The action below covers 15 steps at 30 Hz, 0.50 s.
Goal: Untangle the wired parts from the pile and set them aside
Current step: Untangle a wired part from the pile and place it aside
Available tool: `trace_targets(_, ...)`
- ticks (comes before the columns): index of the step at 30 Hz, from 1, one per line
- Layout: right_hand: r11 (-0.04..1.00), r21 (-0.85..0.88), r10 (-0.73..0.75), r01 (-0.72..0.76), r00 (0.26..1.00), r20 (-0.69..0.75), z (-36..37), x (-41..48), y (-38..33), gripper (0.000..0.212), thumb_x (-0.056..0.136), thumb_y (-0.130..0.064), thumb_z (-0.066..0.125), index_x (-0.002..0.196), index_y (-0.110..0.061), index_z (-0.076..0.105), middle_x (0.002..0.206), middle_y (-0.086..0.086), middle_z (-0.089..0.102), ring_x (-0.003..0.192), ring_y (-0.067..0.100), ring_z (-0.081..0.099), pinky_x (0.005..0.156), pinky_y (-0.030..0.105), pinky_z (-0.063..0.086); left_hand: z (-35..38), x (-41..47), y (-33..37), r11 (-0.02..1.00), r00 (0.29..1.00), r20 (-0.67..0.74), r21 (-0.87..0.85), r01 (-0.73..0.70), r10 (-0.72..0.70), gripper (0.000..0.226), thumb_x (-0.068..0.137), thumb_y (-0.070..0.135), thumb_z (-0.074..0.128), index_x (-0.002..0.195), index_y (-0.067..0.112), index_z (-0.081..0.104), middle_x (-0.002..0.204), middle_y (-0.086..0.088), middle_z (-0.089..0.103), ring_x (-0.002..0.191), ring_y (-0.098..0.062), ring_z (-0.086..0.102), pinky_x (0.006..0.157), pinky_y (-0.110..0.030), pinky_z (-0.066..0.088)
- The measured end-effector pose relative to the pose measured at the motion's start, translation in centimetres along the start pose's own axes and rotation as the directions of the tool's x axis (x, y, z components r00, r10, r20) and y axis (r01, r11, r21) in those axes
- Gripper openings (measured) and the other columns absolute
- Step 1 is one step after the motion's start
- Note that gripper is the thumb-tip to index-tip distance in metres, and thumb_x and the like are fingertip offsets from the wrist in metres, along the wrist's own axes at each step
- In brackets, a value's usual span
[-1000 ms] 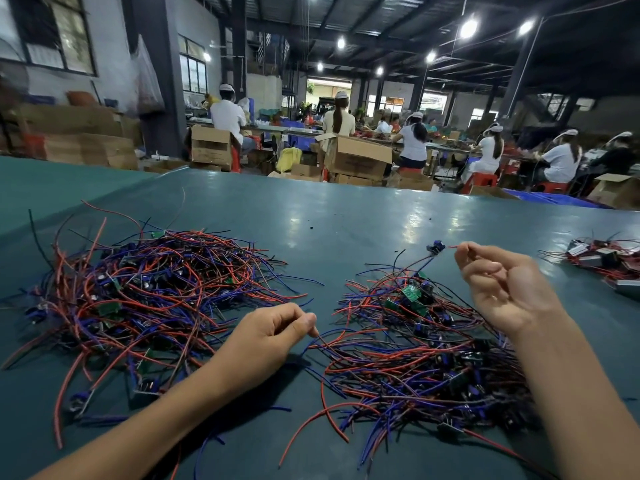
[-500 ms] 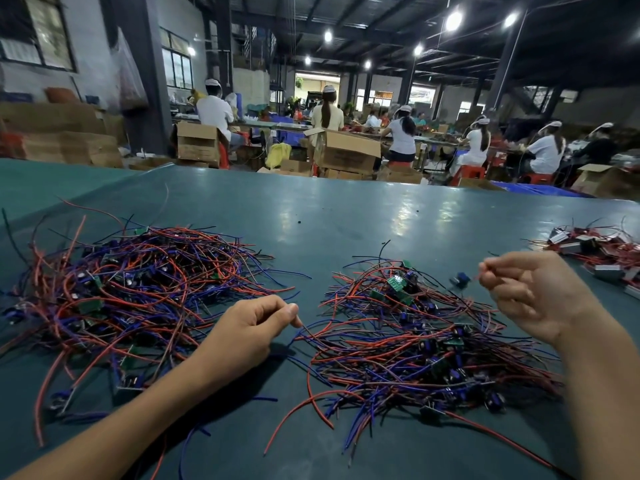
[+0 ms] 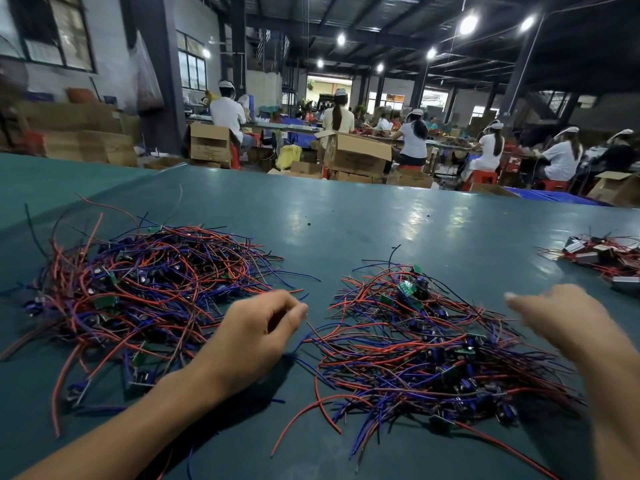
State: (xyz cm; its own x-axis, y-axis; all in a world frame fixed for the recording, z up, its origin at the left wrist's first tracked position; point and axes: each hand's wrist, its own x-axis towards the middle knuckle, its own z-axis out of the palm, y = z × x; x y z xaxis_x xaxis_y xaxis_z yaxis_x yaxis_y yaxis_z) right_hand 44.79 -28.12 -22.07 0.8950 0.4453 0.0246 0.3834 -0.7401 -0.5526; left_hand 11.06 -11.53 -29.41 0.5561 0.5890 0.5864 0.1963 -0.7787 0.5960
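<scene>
Ceiling lamps (image 3: pixel 468 24) gave dim light and left glare on the table (image 3: pixel 346 244) toward its far edge. The right hand (image 3: pixel 554 320) was motion-blurred; frame edges bowed.

first pile (image 3: pixel 138 292) toward the counter's (image 3: pixel 346 230) left edge, second pile (image 3: pixel 433 348) right of it, left hand (image 3: pixel 252 334) in between the two, right hand (image 3: pixel 561 320) above the second pile's right side, small pile (image 3: pixel 602 254) out at the right edge.

Three wire piles (image 3: pixel 149 292) (image 3: pixel 433 344) (image 3: pixel 602 259), two hands (image 3: pixel 252 336) (image 3: pixel 561 320), one table (image 3: pixel 346 220).
</scene>
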Motion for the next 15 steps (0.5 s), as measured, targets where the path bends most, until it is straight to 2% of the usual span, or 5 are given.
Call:
trace_targets(2, 0.971, 0.041, -0.222, 0.236, 0.951, -0.216, 0.7, -1.1, -2.2, 0.053, 0.096, -0.04, 0.06, 0.061, 0.001, 0.063, 0.067, 0.019, 0.062, 0.069, 0.035, 0.057, 0.064, 0.037, 0.044, -1.2, 0.8, 0.3, 0.986, 0.969, -0.225, 0.146, -0.075, 0.107, 0.015, 0.1, 0.023, 0.062, 0.089, 0.015, 0.067, 0.077, 0.009, 0.06, 0.07, -0.002, 0.055, 0.065, -0.013, 0.04)
trace_targets(4, 0.862, 0.102, -0.448, 0.497, 0.839, -0.31, 2.2, -3.5, -4.8, 0.06, 0.096, -0.039, 0.059, 0.049, -0.004, 0.049, 0.045, 0.004, 0.049, 0.052, 0.03, 0.047, 0.054, 0.033, 0.037, -2.8, 1.7, -0.1, 0.97, 0.901, -0.41, 0.237, -0.046, 0.144, 0.01, 0.098, 0.018, 0.062, 0.093, 0.011, 0.067, 0.087, 0.003, 0.061, 0.078, -0.007, 0.055, 0.071, -0.018, 0.043)
trace_targets(7, 0.628, 0.096, -0.745, 0.772, 0.632, -0.211, 5.1, -7.1, -7.4, 0.061, 0.095, -0.038, 0.064, 0.048, -0.01, 0.037, 0.041, 0.001, 0.033, 0.043, 0.023, 0.033, 0.049, 0.035, 0.032, -5.5, 2.4, -2.6, 0.925, 0.86, -0.496, 0.369, 0.089, 0.115, 0.011, 0.097, 0.009, 0.062, 0.106, 0.006, 0.068, 0.099, -0.007, 0.062, 0.089, -0.019, 0.056, 0.082, -0.026, 0.044)
trace_targets(11, 0.368, 0.107, -0.929, 0.924, 0.371, -0.009, 8.1, -10.0, -8.4, 0.056, 0.096, -0.038, 0.065, 0.055, -0.014, 0.037, 0.045, 0.003, 0.035, 0.046, 0.025, 0.036, 0.049, 0.039, 0.035, -8.0, 2.1, -6.9, 0.784, 0.96, -0.253, 0.57, 0.246, -0.118, 0.025, 0.094, 0.012, 0.065, 0.118, 0.006, 0.071, 0.115, -0.016, 0.065, 0.109, -0.038, 0.057, 0.096, -0.05, 0.045)
trace_targets(15, 0.254, 0.106, -0.967, 0.961, 0.251, 0.04, 9.6, -11.3, -8.7, 0.054, 0.097, -0.04, 0.064, 0.056, -0.019, 0.035, 0.046, -0.002, 0.032, 0.048, 0.024, 0.033, 0.049, 0.039, 0.036, -7.3, 2.1, -7.6, 0.668, 0.965, 0.047, 0.73, 0.144, -0.259, 0.034, 0.098, 0.04, 0.059, 0.129, 0.026, 0.065, 0.127, 0.0, 0.062, 0.119, -0.026, 0.052, 0.095, -0.04, 0.043)
